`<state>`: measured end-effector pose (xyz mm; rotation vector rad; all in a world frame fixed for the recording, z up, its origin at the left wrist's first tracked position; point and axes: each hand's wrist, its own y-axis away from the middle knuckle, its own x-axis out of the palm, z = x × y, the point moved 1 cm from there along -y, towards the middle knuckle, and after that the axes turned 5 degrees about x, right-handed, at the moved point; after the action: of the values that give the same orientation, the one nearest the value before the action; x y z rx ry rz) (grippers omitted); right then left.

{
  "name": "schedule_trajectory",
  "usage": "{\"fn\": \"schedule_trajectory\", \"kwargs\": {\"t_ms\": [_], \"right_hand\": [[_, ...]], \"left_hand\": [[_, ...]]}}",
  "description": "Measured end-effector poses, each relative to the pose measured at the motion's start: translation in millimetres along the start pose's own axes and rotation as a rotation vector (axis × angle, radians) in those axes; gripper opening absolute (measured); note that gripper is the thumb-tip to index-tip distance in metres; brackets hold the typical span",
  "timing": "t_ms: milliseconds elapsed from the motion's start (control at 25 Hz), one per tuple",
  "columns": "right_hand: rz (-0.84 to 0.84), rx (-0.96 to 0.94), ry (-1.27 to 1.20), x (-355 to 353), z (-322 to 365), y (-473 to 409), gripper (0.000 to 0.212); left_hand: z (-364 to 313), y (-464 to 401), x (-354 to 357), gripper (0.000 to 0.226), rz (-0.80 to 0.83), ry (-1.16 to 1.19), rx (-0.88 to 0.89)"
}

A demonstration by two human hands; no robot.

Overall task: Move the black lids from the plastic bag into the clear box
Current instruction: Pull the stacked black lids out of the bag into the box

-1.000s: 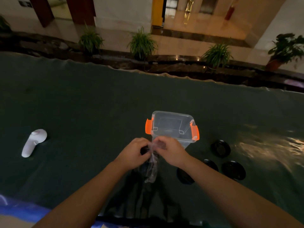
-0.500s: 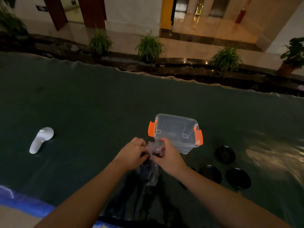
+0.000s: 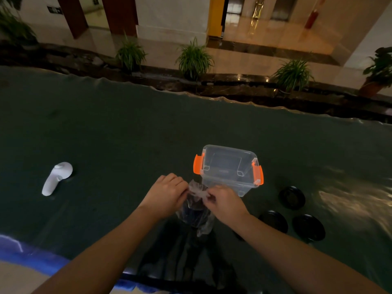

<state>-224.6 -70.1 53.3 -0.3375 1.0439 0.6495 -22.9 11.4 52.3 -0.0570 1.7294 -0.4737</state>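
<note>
Between my hands, just in front of the clear box, plastic bag w/ black lids: left hand & right hand both pinch its top.

A dim wide-angle view looking down, where a dark green table cover soaks up most of the light and the brightest area is the warm, glossy lobby floor beyond the cover's far edge. Soft glare streaks smear across the cover's right side, next to three black lids that almost merge with the dark surface, and a deep shadow pools at its near edge between the forearms. The cover's far edge bows in a curve from lens distortion, and detail is soft and slightly grainy throughout.
</note>
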Motion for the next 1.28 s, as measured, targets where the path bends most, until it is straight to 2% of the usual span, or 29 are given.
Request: {"fn": "schedule_trajectory", "kwargs": {"t_ms": [200, 360, 480, 560, 640, 800, 960, 1120, 1200, 1280], "right_hand": [[-0.052, 0.038, -0.029, -8, -10, 8, 0.006], [-0.078, 0.0, -0.047, -10, -4, 11, 0.011], [-0.124, -0.043, -0.058, -8, 5, 12, 0.021], [-0.152, -0.081, -0.052, -9, 9, 11, 0.017], [-0.137, -0.1, -0.039, -12, 8, 11, 0.011], [-0.096, -0.112, -0.002, -22, -2, 16, 0.023], [-0.083, -0.159, 0.003, -34, -12, 24, 0.007], [-0.078, -0.184, 0.022, -53, -22, 32, 0.005], [-0.077, -0.18, 0.04, -64, -25, 34, 0.001], [-0.062, -0.141, 0.037, -74, -24, 37, 0.012]], "left_hand": [[7, 9, -10, 0.009, 0.019, 0.068, -0.088], [-1, -1, -7, 0.036, 0.102, 0.241, -0.088], [-14, -11, -1, 0.016, 0.113, 0.294, -0.076], [-17, -13, 0, 0.008, 0.093, 0.293, -0.105], [-16, -12, -2, 0.008, 0.058, 0.304, -0.122], [-11, -6, -13, 0.014, -0.027, 0.322, -0.108], [-8, -2, -23, 0.017, -0.068, 0.339, -0.101], [-7, 3, -27, 0.011, -0.104, 0.362, -0.1], [-8, 7, -28, 0.017, -0.114, 0.391, -0.087], [-10, 8, -28, 0.024, -0.115, 0.423, -0.086]]}}
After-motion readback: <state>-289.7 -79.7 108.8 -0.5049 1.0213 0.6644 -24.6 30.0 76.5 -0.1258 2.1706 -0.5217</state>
